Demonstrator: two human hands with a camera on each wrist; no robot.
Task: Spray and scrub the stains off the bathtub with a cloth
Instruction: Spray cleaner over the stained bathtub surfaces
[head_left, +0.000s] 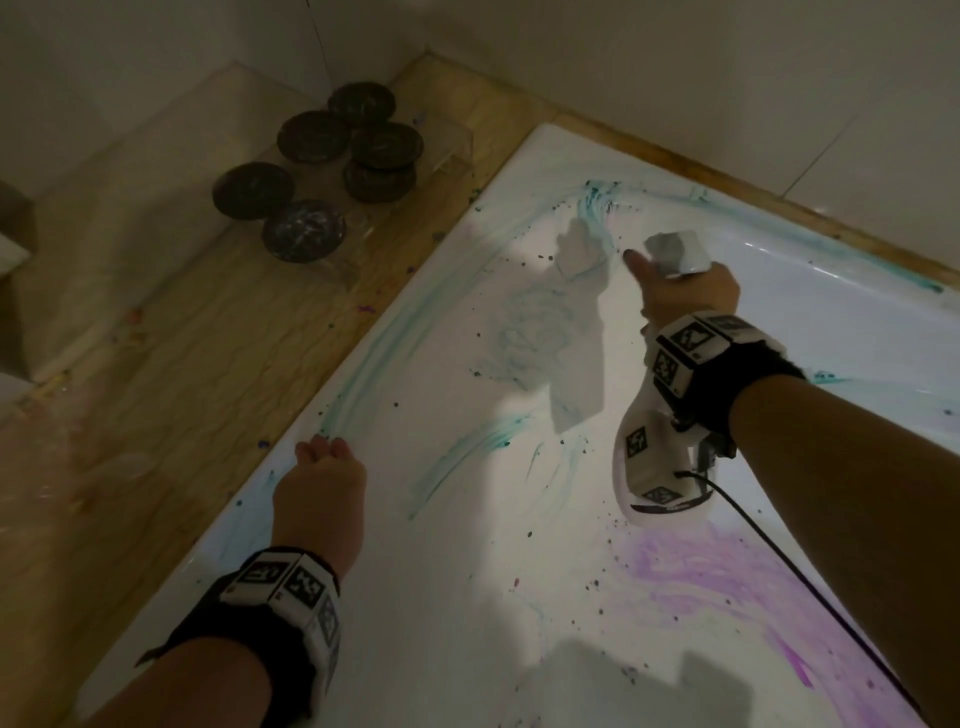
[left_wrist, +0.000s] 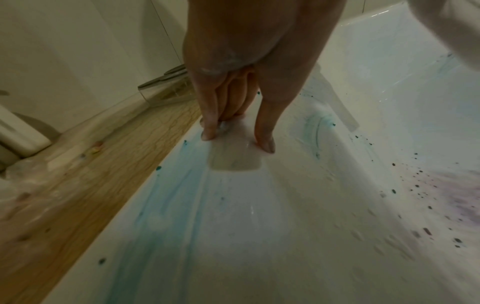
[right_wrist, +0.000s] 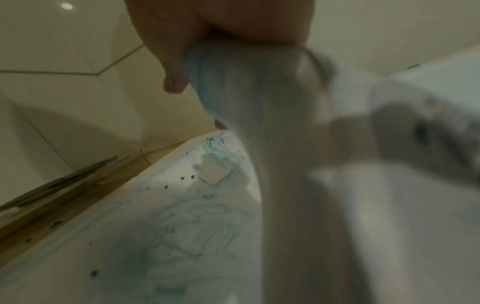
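The white bathtub (head_left: 467, 597) carries teal smears along its left rim (head_left: 358, 374) and in the far corner (head_left: 597, 202), and a purple stain (head_left: 691, 577) at the near right, with dark specks scattered about. My left hand (head_left: 322, 457) rests on the left rim; the left wrist view shows its fingertips (left_wrist: 207, 133) pressing the wet teal-streaked surface, holding nothing. My right hand (head_left: 675, 291) is raised over the middle of the tub and grips a bunched white cloth (head_left: 675, 252). In the right wrist view the cloth (right_wrist: 272, 144) hangs down from the fist, faintly blue-tinged.
A wooden ledge (head_left: 182, 364) runs along the tub's left side, flecked with coloured bits. On it a clear box (head_left: 447, 150) holds several dark round discs (head_left: 322, 171). Tiled walls (head_left: 675, 62) close the far side. A black cable (head_left: 779, 551) trails from my right wrist.
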